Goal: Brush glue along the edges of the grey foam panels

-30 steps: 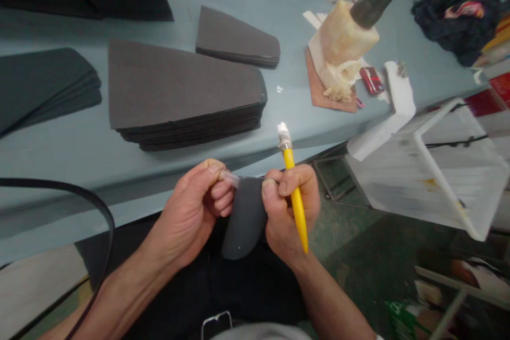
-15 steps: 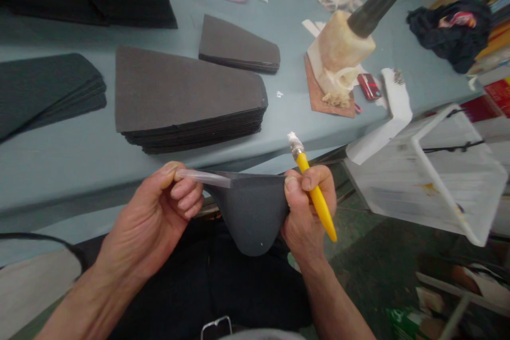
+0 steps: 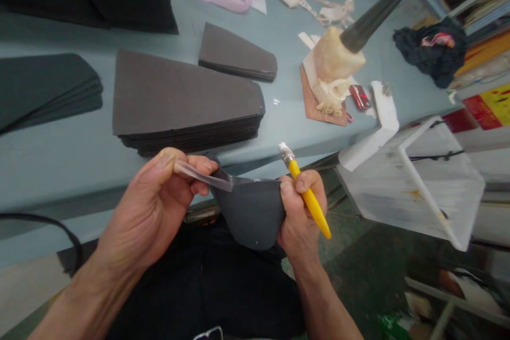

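A curved dark grey sheet piece (image 3: 251,218) hangs between my hands, just off the table's front edge. Thumb and fingers of my left hand (image 3: 159,196) pinch one end of a translucent strip (image 3: 205,176), whose other end lies along the piece's upper edge. The fingertips of that hand also touch the piece's left corner. My right hand (image 3: 300,212) grips the right end of the piece. In the same hand is a yellow-handled brush (image 3: 308,199), its white-coated tip pointing up and away from me.
Beyond my hands, a thick stack of dark grey pieces (image 3: 187,98) and a smaller stack (image 3: 239,53) lie on the blue-green table (image 3: 71,164). A glue-crusted container (image 3: 334,58) with a dark handle stands right. A whitish bin (image 3: 414,180) is beside the table.
My left fingers have stretched out to the piece's left corner, and its upper edge has opened a little. The camera view has shifted slightly.
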`<state>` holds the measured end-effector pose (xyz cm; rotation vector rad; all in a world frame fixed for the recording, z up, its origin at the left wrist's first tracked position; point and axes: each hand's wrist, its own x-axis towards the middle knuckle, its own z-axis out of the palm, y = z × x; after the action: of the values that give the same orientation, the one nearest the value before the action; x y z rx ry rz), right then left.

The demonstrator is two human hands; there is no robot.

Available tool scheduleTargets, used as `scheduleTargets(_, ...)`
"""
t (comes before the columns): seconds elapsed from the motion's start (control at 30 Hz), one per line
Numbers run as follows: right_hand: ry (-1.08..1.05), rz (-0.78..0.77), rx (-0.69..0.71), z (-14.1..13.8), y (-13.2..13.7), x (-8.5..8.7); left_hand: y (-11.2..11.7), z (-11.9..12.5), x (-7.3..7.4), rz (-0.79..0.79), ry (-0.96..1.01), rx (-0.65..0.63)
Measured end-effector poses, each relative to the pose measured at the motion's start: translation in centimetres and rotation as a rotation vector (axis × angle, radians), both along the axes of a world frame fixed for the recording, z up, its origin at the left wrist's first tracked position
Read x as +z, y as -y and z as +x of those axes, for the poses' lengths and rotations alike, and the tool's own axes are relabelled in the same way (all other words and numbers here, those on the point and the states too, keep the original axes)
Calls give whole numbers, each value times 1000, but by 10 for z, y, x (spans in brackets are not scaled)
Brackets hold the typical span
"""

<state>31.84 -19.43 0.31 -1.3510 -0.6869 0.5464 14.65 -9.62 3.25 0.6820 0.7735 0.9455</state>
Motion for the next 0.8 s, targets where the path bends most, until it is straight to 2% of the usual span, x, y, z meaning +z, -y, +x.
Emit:
scheduleTargets(0.2,-33,-19,74,0,-1,5,0,4,-15,18,-61,58)
scheduleTargets(0.37,-33,-31,87,5,-1,5,0,2,-8,-15,-22,12)
scheduleTargets(0.53,6,-116,70,16,4,-4,15,-12,-5,30,-58,-86)
scheduleTargets(0.67,35,-129,135,17,6,-6,23,-14,-13,58,-110,-16)
scheduleTargets(0.8,2,-80,243,11,2,1,11,-12,-16,5,-47,-9)
